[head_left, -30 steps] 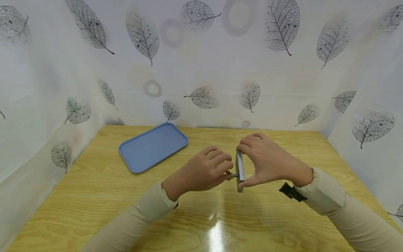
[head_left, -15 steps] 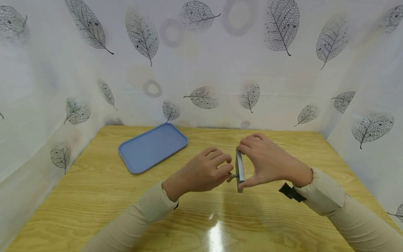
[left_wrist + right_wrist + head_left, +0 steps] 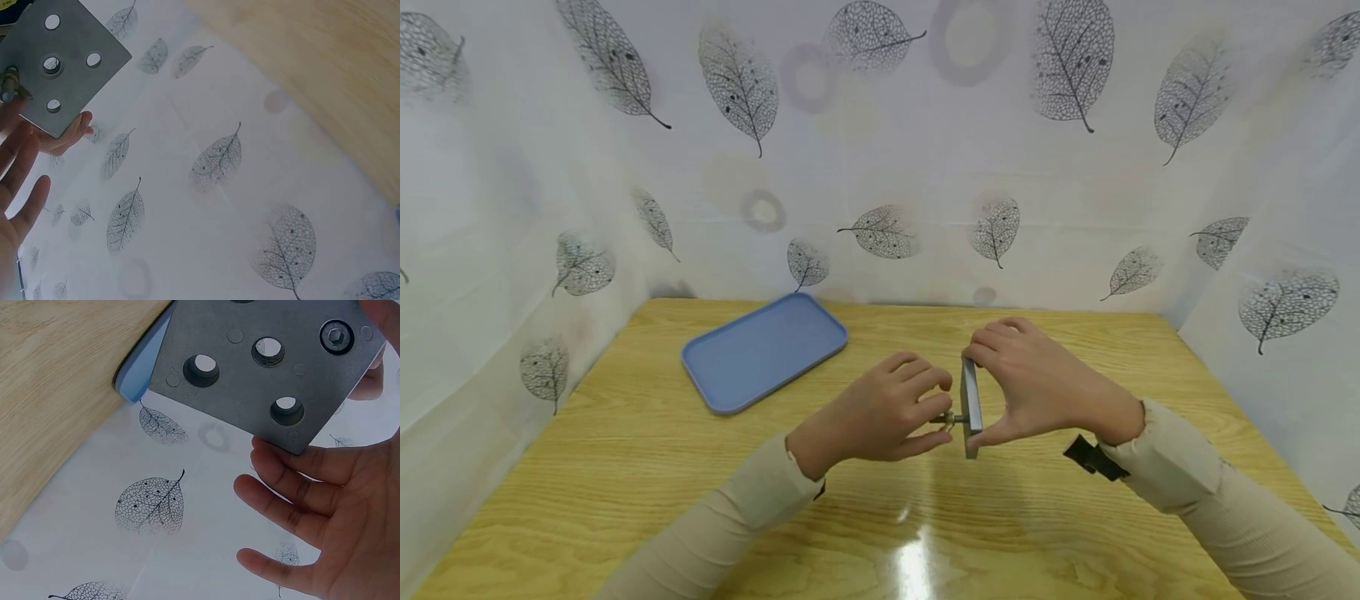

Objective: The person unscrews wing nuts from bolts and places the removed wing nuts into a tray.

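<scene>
A: How are the hands set, nearest first?

B: Pale sleeves (image 3: 760,492) reach in from the two lower corners. The left hand (image 3: 880,408) has its back turned up, and its grip is apart: fingers above and thumb (image 3: 928,444) below the brass-coloured nut (image 3: 950,422) on the bolt (image 3: 337,336). Whether anything touches the nut, I can't tell.

A: And the right hand (image 3: 1048,379)?

B: Its grip is clamped on the metal plate (image 3: 972,392), fingers over the top edge, thumb at the lower. The plate stands upright over the bench (image 3: 1045,533), with the bolt set in one of its outer holes.

A: What differs from half a second ago?

B: The left thumb has dropped lower, away from the bolt, so the nut shows more plainly. The right hand and plate look unmoved.

A: Farther off?

B: The blue tray (image 3: 765,354) lies in the same place at the bench's back left, and behind it hangs a leaf-printed sheet (image 3: 910,150)
</scene>
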`<state>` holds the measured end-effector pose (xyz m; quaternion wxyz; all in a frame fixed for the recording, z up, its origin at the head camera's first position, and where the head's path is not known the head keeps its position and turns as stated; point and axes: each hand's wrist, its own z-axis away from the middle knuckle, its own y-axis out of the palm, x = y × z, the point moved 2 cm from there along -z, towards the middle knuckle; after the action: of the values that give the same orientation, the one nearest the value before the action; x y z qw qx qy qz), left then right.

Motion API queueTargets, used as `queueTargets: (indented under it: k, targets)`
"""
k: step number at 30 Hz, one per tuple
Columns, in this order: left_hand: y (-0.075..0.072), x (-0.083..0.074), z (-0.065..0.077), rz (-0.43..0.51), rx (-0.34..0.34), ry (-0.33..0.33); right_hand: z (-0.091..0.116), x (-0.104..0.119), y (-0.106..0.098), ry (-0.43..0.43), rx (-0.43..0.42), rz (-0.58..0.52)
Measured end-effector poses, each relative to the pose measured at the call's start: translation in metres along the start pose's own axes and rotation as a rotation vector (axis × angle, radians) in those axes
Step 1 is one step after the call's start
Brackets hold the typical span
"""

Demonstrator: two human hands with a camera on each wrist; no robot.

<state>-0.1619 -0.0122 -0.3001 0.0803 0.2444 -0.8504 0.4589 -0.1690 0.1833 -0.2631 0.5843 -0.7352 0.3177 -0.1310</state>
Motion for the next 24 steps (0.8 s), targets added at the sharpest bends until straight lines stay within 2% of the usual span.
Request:
queueTargets:
  k: [5, 17, 21, 24]
  targets:
    - [0.0012, -0.0001, 0.0003, 0.002, 0.025, 0.001, 0.0002, 0.0003, -0.0003, 0.000, 0.000, -0.003]
    - [0.0029, -0.0004, -0.0019, -0.055, -0.035, -0.027, 0.0003, -0.0003, 0.0005, -0.011, -0.004, 0.008]
    - [0.0020, -0.0013, -0.0022, -0.068, -0.036, -0.022, 0.0001, -0.0006, 0.0005, -0.016, -0.013, 0.005]
    - [0.0016, -0.0018, -0.0017, -0.037, -0.021, -0.020, 0.0000, -0.0005, 0.0001, -0.017, -0.019, 0.000]
